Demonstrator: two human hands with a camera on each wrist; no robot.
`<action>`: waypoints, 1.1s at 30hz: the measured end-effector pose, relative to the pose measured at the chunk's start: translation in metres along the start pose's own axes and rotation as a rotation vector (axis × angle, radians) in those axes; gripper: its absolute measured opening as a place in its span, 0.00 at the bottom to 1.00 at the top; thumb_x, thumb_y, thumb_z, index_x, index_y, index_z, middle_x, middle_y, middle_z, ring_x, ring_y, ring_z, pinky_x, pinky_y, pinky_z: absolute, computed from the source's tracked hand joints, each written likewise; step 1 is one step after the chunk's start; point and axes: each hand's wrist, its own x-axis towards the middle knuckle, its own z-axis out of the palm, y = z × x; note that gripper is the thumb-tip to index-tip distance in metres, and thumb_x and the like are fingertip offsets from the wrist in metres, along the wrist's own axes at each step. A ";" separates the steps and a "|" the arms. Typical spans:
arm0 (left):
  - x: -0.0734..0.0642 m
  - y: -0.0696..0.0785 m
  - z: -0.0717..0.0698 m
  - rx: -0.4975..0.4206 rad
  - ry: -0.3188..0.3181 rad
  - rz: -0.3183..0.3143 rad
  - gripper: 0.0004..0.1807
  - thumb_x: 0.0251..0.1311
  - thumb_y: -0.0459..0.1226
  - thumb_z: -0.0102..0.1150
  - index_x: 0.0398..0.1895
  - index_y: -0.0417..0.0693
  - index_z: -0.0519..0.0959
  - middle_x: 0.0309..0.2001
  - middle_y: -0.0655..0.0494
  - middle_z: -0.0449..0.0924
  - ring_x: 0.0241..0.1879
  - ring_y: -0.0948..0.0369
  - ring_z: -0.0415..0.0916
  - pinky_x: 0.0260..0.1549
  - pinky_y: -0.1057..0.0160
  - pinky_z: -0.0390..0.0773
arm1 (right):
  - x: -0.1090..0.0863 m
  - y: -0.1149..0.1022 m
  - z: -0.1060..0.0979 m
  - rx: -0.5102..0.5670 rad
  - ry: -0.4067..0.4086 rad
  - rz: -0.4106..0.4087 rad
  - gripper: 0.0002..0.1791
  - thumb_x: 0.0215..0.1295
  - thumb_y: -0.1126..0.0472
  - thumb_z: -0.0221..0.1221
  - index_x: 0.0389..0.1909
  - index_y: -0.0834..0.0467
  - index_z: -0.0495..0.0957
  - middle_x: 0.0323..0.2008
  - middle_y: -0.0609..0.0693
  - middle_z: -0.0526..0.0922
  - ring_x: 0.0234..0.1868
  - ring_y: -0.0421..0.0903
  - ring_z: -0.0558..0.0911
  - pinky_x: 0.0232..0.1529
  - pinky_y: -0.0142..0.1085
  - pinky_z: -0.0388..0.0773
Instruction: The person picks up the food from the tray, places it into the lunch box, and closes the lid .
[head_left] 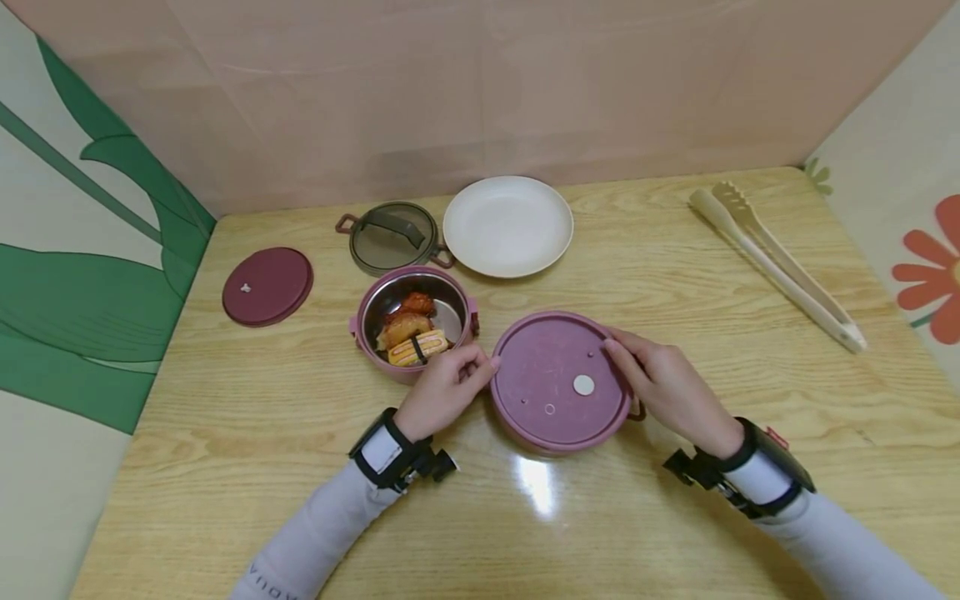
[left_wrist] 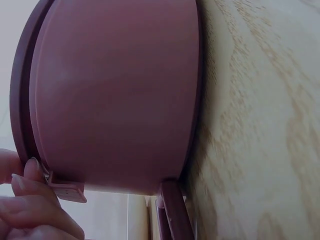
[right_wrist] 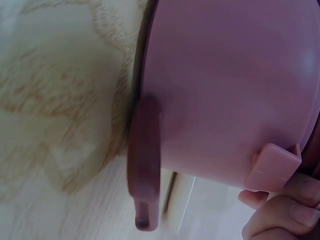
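Observation:
A round purple pot [left_wrist: 115,100] stands on the table with its purple lid [head_left: 551,379] on top. My left hand [head_left: 444,390] pinches the left edge of the lid, its fingertips beside a side clip [left_wrist: 69,192] in the left wrist view. On the opposite edge, my right hand [head_left: 663,379] grips the lid rim, thumb on top and fingers curled below, close to another clip [right_wrist: 274,167]. Just left of the lidded pot sits an uncovered purple pot [head_left: 401,377] with a steel inside. It holds browned chicken pieces [head_left: 406,330] and a yellow food piece with a dark band [head_left: 417,348].
Behind the uncovered pot lie a dark see-through lid [head_left: 393,250] with a handle and a white plate [head_left: 507,227]. A maroon round lid [head_left: 267,286] is at the left. Beige tongs [head_left: 780,265] lie at the right. A pink wall [head_left: 480,92] bounds the table's back.

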 end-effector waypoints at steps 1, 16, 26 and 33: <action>0.000 0.000 0.000 0.001 0.000 -0.002 0.14 0.70 0.38 0.55 0.24 0.44 0.75 0.21 0.60 0.66 0.22 0.65 0.63 0.23 0.71 0.62 | 0.000 0.000 0.000 -0.003 -0.005 0.000 0.18 0.76 0.63 0.48 0.59 0.68 0.76 0.34 0.54 0.83 0.27 0.37 0.74 0.26 0.24 0.71; -0.001 0.004 -0.002 -0.014 0.000 -0.028 0.13 0.71 0.38 0.54 0.26 0.43 0.76 0.21 0.60 0.66 0.23 0.65 0.63 0.23 0.71 0.62 | 0.003 -0.002 -0.002 -0.062 -0.039 0.015 0.17 0.77 0.62 0.48 0.55 0.68 0.78 0.30 0.52 0.81 0.26 0.39 0.74 0.25 0.28 0.72; -0.001 0.006 0.000 0.041 0.000 -0.022 0.13 0.69 0.39 0.56 0.25 0.44 0.76 0.20 0.60 0.66 0.23 0.66 0.63 0.23 0.71 0.62 | 0.003 -0.002 -0.006 -0.113 -0.084 0.011 0.15 0.76 0.62 0.49 0.52 0.67 0.79 0.25 0.48 0.78 0.24 0.38 0.73 0.25 0.30 0.72; -0.002 0.010 0.000 0.110 0.009 -0.032 0.14 0.70 0.40 0.55 0.24 0.47 0.75 0.20 0.63 0.64 0.22 0.66 0.63 0.23 0.71 0.62 | 0.005 -0.001 -0.004 -0.169 -0.092 -0.002 0.14 0.75 0.62 0.51 0.49 0.66 0.81 0.24 0.47 0.77 0.25 0.40 0.74 0.27 0.33 0.74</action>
